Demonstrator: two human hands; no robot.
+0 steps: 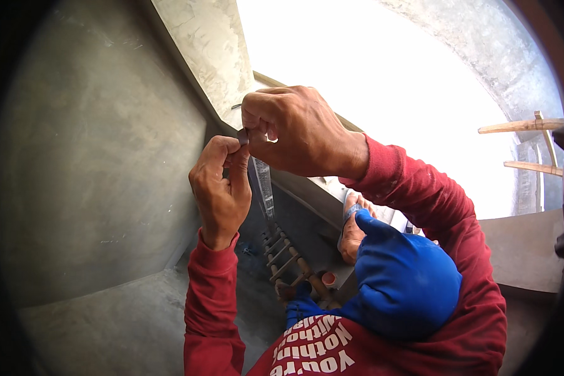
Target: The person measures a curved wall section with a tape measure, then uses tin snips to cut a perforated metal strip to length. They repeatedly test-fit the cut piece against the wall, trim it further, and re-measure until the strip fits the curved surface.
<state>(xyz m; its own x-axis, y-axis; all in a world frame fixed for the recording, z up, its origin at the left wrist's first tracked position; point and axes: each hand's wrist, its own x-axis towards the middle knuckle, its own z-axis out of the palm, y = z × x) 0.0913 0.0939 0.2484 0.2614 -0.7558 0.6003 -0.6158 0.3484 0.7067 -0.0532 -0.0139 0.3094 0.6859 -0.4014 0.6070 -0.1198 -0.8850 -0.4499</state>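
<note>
Both hands meet in front of the corner of a plastered wall, pinching a small dark grey flat piece (243,136) between them. My left hand (222,188) grips its lower left side with thumb and forefinger. From the upper right, my right hand (307,131) holds its other edge with curled fingers. What the piece is cannot be made out. Below the hands, a long, shiny, see-through-looking strip (264,188) runs downward; its upper end is hidden behind them, so I cannot tell whether they touch it.
A pole ladder (288,257) stands far below, with one of my feet near it. My other foot (352,235), in a sandal, rests on a ledge beside a bright opening. An orange-red container (329,279) sits low down. Wooden bars (523,126) jut in at right.
</note>
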